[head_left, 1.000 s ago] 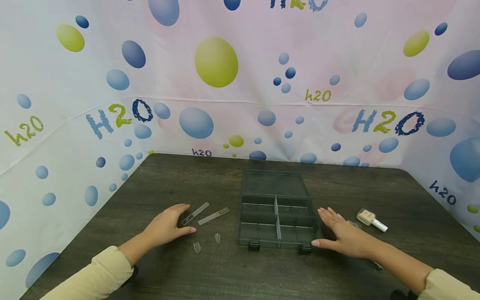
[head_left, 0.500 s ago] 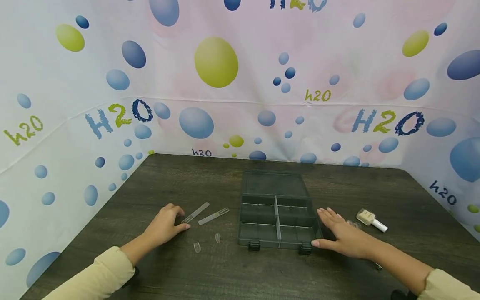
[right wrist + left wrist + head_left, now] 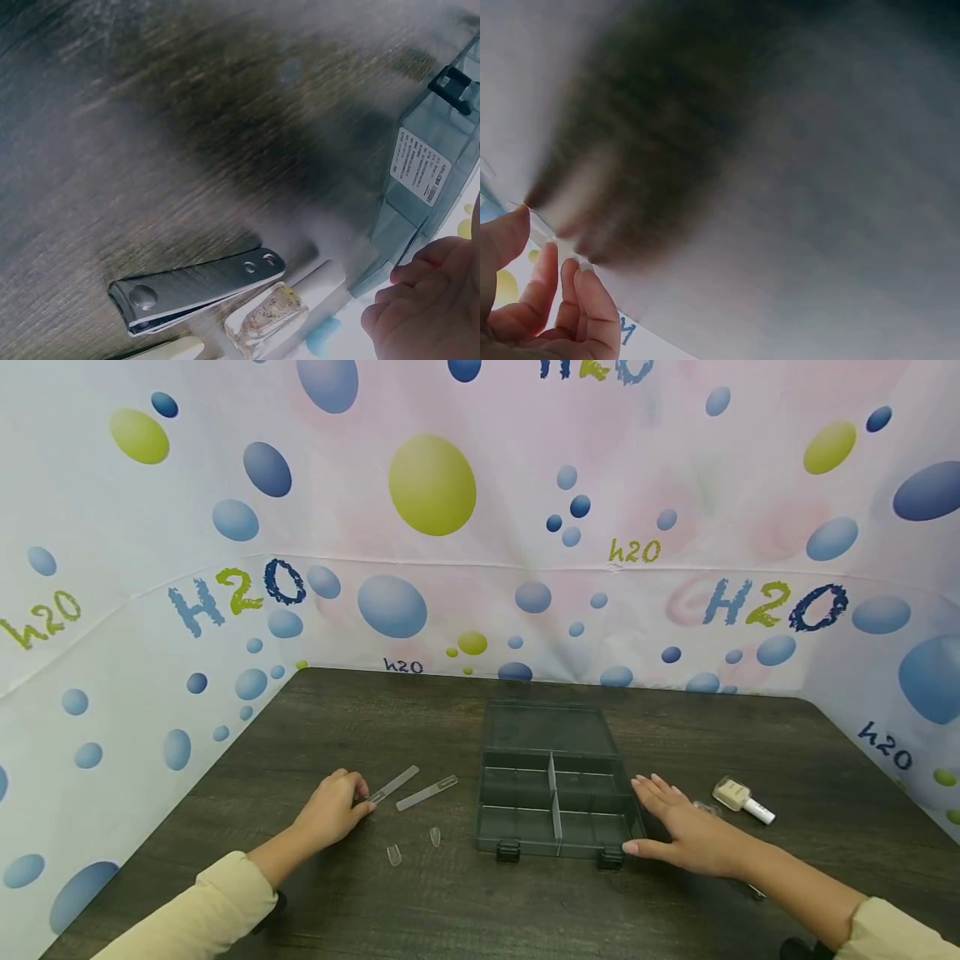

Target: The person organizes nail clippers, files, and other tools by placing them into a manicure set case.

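Observation:
My left hand (image 3: pixel 330 808) is at the left of the table, its thumb and fingertips curled at the near end of a slim translucent plastic strip (image 3: pixel 396 782). In the left wrist view, thumb and fingers of this hand (image 3: pixel 551 300) bend in toward the strip's edges. A second, similar strip (image 3: pixel 427 793) lies just right of it. Two small clear nail-shaped pieces, one (image 3: pixel 394 855) nearer and one (image 3: pixel 435 837) farther, lie in front. With fingers extended, my right hand (image 3: pixel 690 835) rests against the right side of a dark translucent compartment box (image 3: pixel 556 827), whose lid is raised back.
Beyond the right hand lies a nail polish bottle (image 3: pixel 732 794) with a white cap. In the right wrist view, a metal nail clipper (image 3: pixel 199 289) lies beside a glittery polish bottle (image 3: pixel 266 315) and a pale rounded object (image 3: pixel 169 350). A printed curtain (image 3: pixel 525 527) stands behind the table.
My left hand has drawn back slightly, and its fingers have curled in from a spread pose onto the strip's near end. The right hand has stayed at the box.

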Available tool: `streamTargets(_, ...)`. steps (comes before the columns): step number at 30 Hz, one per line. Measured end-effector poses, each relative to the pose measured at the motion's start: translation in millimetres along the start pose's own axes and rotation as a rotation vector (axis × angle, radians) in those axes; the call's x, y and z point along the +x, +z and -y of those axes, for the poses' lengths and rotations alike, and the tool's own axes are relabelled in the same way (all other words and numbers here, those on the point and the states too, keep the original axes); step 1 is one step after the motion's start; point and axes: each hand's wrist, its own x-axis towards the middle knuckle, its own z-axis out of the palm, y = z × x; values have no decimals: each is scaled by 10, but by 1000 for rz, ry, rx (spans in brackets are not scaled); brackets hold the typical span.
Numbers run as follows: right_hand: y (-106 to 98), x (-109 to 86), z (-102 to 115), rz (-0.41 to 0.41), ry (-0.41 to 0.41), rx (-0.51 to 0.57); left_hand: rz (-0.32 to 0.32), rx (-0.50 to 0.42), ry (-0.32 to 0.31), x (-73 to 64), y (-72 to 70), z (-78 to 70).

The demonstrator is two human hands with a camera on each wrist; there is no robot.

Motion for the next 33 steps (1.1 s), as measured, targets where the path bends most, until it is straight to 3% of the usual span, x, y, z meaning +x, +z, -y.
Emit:
streamTargets(20,10,0,-2,13,-4,19,-5,45,-34,-5,-31,-16)
streamTargets(33,10,2,-2,10,-3,9,-14,-3,-21,3,-43,3)
